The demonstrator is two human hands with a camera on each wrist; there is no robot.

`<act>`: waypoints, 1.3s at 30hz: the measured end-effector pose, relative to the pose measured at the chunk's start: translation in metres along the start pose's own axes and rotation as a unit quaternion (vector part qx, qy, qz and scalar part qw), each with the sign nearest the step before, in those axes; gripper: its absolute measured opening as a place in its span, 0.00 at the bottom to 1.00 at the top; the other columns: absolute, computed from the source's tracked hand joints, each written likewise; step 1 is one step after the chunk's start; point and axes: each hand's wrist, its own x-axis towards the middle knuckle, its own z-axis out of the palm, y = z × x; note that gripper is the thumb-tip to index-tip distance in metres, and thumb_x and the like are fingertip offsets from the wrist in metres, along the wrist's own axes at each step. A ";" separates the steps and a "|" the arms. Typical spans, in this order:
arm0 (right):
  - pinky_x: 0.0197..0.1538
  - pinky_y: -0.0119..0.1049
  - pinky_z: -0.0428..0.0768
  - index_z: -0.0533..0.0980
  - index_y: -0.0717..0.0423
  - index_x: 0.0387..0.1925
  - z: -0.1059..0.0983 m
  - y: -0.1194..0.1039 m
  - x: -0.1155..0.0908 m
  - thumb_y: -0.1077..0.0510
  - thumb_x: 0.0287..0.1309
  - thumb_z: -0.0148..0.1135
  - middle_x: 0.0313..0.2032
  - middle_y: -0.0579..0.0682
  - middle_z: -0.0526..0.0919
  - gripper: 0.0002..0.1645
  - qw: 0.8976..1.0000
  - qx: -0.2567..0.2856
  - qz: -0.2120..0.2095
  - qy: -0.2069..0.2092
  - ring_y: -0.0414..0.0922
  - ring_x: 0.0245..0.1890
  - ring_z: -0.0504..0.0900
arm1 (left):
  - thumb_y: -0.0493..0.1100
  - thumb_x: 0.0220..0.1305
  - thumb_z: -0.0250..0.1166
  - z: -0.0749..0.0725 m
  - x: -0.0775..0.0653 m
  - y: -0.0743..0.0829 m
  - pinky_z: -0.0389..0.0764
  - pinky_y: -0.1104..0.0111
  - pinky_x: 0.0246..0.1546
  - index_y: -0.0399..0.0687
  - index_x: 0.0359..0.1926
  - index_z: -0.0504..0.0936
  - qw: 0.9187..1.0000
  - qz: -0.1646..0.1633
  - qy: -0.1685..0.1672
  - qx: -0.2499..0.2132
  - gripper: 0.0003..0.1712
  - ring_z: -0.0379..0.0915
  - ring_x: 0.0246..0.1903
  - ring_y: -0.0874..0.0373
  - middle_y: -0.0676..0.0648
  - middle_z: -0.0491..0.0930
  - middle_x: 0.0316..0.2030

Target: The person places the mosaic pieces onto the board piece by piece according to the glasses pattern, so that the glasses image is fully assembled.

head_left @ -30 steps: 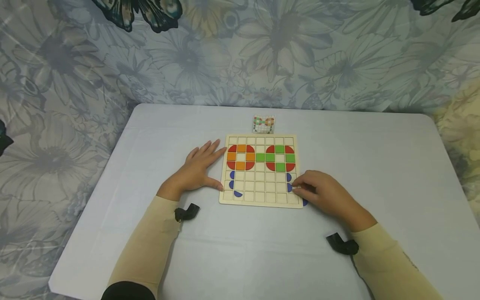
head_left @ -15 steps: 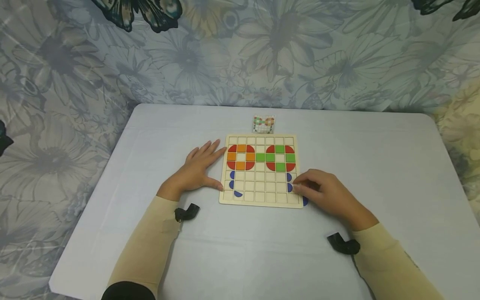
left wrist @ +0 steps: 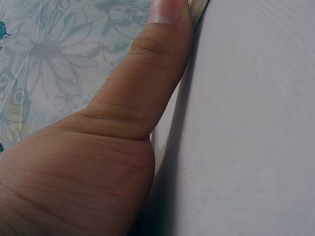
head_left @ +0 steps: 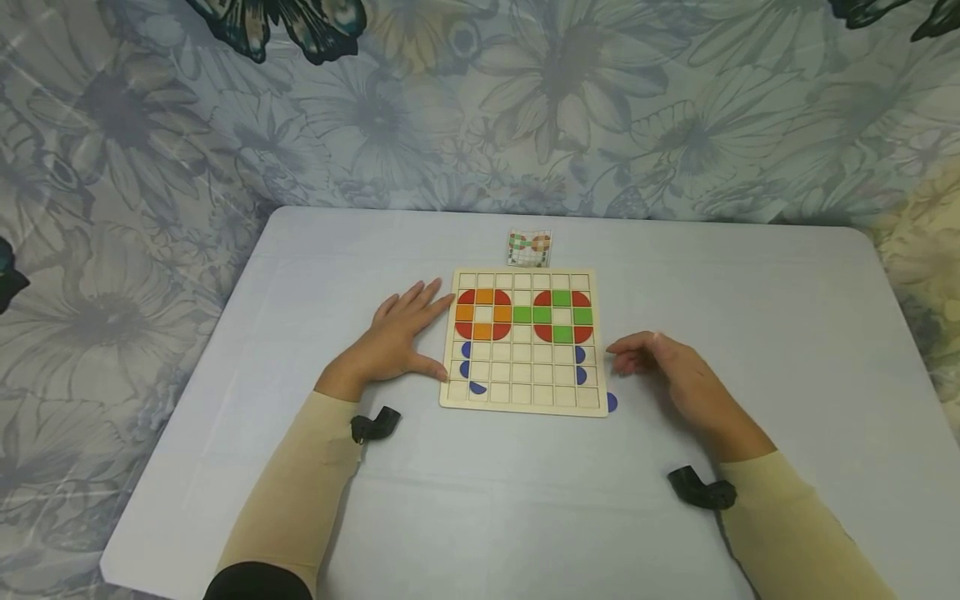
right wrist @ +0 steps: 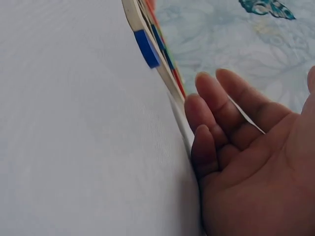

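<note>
A square wooden grid board [head_left: 521, 371] lies on the table with red, orange and green pieces set in its upper rows. Blue half-round pieces sit in the lower left and lower right cells. My left hand [head_left: 393, 343] is spread flat at the board's left side, with thumb and forefinger touching its edge. Off the board's right edge, my right hand [head_left: 667, 375] holds nothing, its fingers loosely bent. One loose blue half-round piece [head_left: 612, 402] lies against the board's lower right corner; the right wrist view shows this blue piece [right wrist: 146, 48] beside the board's edge.
A small pattern card [head_left: 528, 248] lies just behind the board. The white table [head_left: 495, 500] reaches back to a flowered cloth [head_left: 562, 92]. Dark wrist cameras sit on both sleeves.
My right hand has let go at the blue piece on the board's right side and drawn back to the right, its fingers loosening. The left hand stays put.
</note>
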 end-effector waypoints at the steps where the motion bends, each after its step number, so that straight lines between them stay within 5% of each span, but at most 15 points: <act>1: 0.56 0.24 0.73 0.83 0.65 0.61 -0.001 0.000 -0.001 0.55 0.91 0.31 0.47 0.51 0.88 0.32 1.000 0.002 0.001 0.000 0.44 0.47 0.81 | 0.73 0.46 0.85 0.000 0.000 0.000 0.29 0.47 0.81 0.59 0.90 0.52 1.000 0.000 0.000 0.000 0.78 0.23 0.85 0.53 0.52 0.35 0.88; 5: 0.58 0.23 0.73 0.82 0.65 0.62 -0.005 0.002 -0.007 0.55 0.90 0.37 0.51 0.55 0.88 0.28 1.000 0.006 0.024 -0.005 0.41 0.51 0.82 | 0.73 0.46 0.85 0.000 0.001 0.000 0.28 0.47 0.81 0.60 0.90 0.52 1.000 0.002 0.001 0.000 0.78 0.23 0.85 0.53 0.52 0.35 0.88; 11: 0.55 0.25 0.74 0.85 0.53 0.59 -0.007 0.004 -0.016 0.54 0.79 0.66 0.53 0.48 0.87 0.14 0.996 -0.024 0.082 -0.028 0.40 0.53 0.79 | 0.74 0.44 0.85 0.000 0.001 0.001 0.29 0.47 0.81 0.60 0.90 0.52 1.000 0.003 0.001 0.000 0.78 0.23 0.85 0.53 0.52 0.35 0.88; 18: 0.53 0.24 0.75 0.87 0.47 0.54 -0.004 0.012 -0.017 0.63 0.58 0.84 0.51 0.40 0.84 0.23 0.996 -0.065 0.001 -0.066 0.43 0.49 0.77 | 0.74 0.45 0.85 0.000 0.001 0.001 0.28 0.47 0.81 0.59 0.90 0.52 1.000 -0.002 -0.002 -0.001 0.78 0.22 0.85 0.53 0.52 0.35 0.88; 27: 0.57 0.34 0.76 0.86 0.45 0.47 0.003 0.009 -0.015 0.64 0.56 0.85 0.49 0.39 0.82 0.20 0.986 -0.145 0.001 -0.083 0.43 0.52 0.75 | 0.74 0.45 0.85 0.001 0.001 -0.001 0.28 0.48 0.81 0.59 0.90 0.52 1.000 -0.004 -0.003 0.003 0.79 0.23 0.85 0.54 0.53 0.35 0.88; 39: 0.51 0.43 0.80 0.86 0.45 0.44 0.005 0.007 -0.015 0.65 0.57 0.83 0.45 0.38 0.83 0.17 0.984 -0.164 0.006 -0.072 0.44 0.48 0.76 | 0.74 0.44 0.84 0.001 0.000 0.000 0.29 0.48 0.81 0.60 0.90 0.52 1.000 -0.008 -0.005 0.003 0.79 0.22 0.85 0.54 0.53 0.35 0.88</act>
